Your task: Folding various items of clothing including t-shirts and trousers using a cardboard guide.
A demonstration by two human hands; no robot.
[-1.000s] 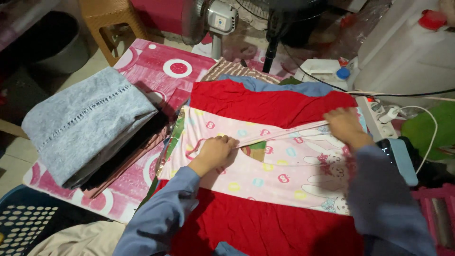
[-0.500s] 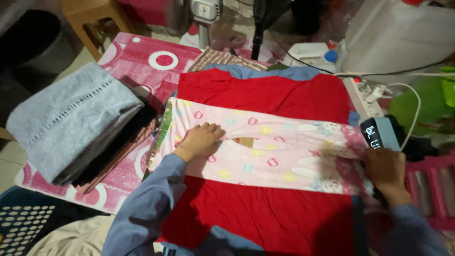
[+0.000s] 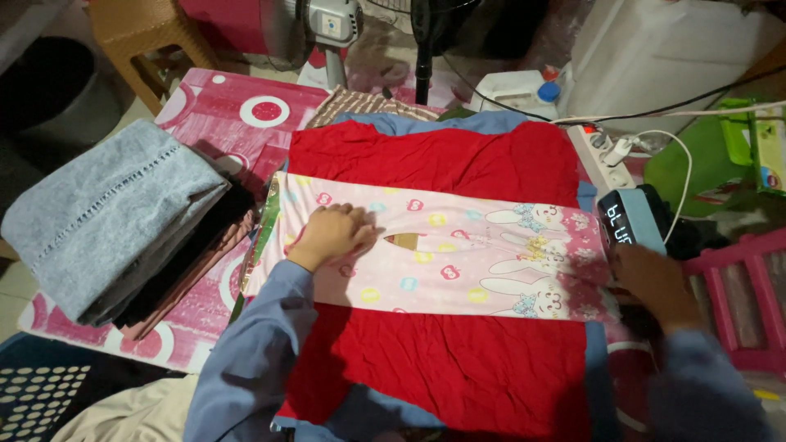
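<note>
Now we press left hand flat on pink garment; right hand grips its edge. Uneven pull risks wrinkles, may knock clock.

Dim warm indoor light, dark corners, right hand motion-blurred (slightly)

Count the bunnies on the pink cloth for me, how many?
2 show clearly: one bunny near the cloth's upper right edge, another bunny below it by the right hand. Folds may hide more.

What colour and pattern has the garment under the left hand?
Pale pink garment with small coloured motifs and white rabbits, seen in the head view.
</note>
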